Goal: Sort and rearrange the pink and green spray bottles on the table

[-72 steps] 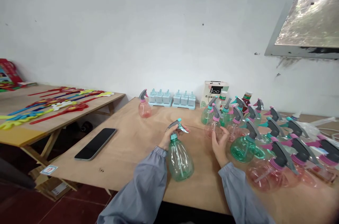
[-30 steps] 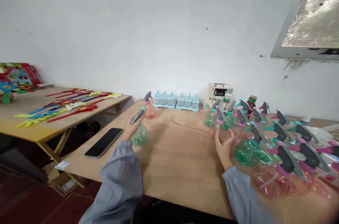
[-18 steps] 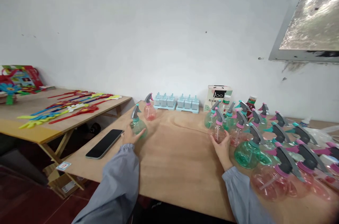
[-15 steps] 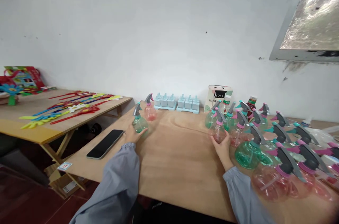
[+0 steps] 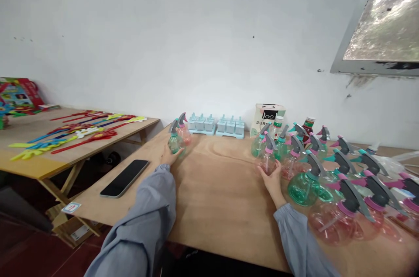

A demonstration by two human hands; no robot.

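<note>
My left hand (image 5: 169, 154) is closed around the lower body of a green spray bottle (image 5: 176, 141) with a grey and teal trigger head. Right beside it, a pink spray bottle (image 5: 183, 130) stands a little farther back. On the right, my right hand (image 5: 272, 174) grips the base of a clear pink spray bottle (image 5: 266, 159), which is upright at the edge of the bottle group. A larger green spray bottle (image 5: 304, 187) stands to the right of that hand, with several more pink and green ones around it.
Two light-blue ice-pop moulds (image 5: 201, 125) sit against the wall, with a printed paper bag (image 5: 266, 119) to their right. A black phone (image 5: 125, 178) lies left of my left arm. Colourful hand-shaped toys (image 5: 98, 136) cover another table at the left.
My left hand has moved the green spray bottle away from me and slightly right, up against the pink one. My right hand stays at its bottle. The view has shifted a little.
</note>
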